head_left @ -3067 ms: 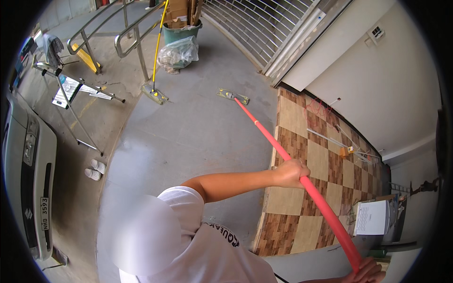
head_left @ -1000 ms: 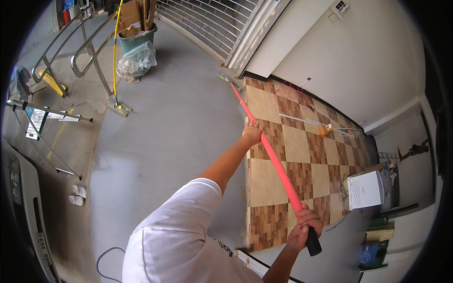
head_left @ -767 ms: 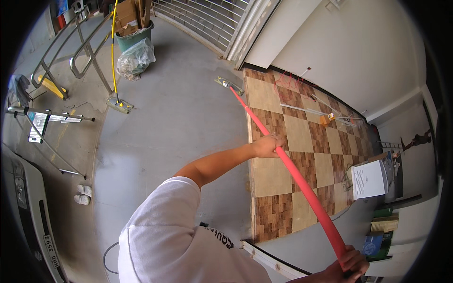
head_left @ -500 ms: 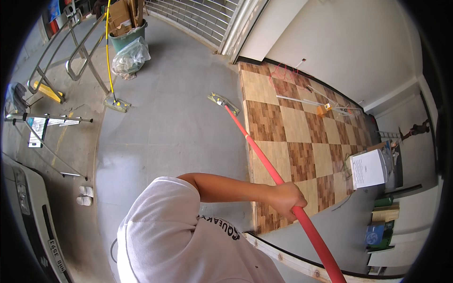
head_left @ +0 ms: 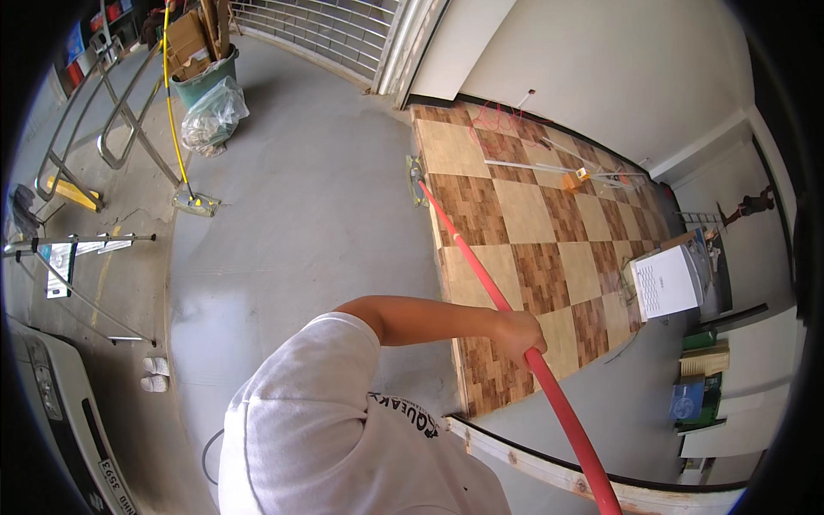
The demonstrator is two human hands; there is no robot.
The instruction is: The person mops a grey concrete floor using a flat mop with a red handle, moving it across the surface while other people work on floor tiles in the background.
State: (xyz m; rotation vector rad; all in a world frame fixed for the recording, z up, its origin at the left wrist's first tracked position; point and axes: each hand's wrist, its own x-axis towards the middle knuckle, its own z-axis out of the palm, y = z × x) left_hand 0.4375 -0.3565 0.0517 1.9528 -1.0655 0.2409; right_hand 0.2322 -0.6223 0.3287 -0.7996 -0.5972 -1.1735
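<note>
My left hand (head_left: 518, 335) is wrapped round the red handle (head_left: 562, 403) of a flat mop, and my left arm reaches across from the white-sleeved shoulder. From the hand, the handle slants up and away to the flat mop head (head_left: 415, 182). That head lies on the grey floor (head_left: 292, 189), along the edge of the raised checkered tile platform (head_left: 536, 223). The handle's near end runs out of the picture at the bottom, and my right hand is out of view.
Another flat mop with a yellow pole (head_left: 174, 129) stands at the left by metal railings (head_left: 120, 137). Behind it are a green bin of cardboard (head_left: 206, 81) and a plastic bag (head_left: 215, 116). A vehicle (head_left: 60, 412), slippers (head_left: 154, 374), and a white box (head_left: 668, 281) lie around.
The mop head has swung to the right, up to the platform edge, and turned more lengthwise along it. My left hand stays closed on the handle and sits slightly higher in view.
</note>
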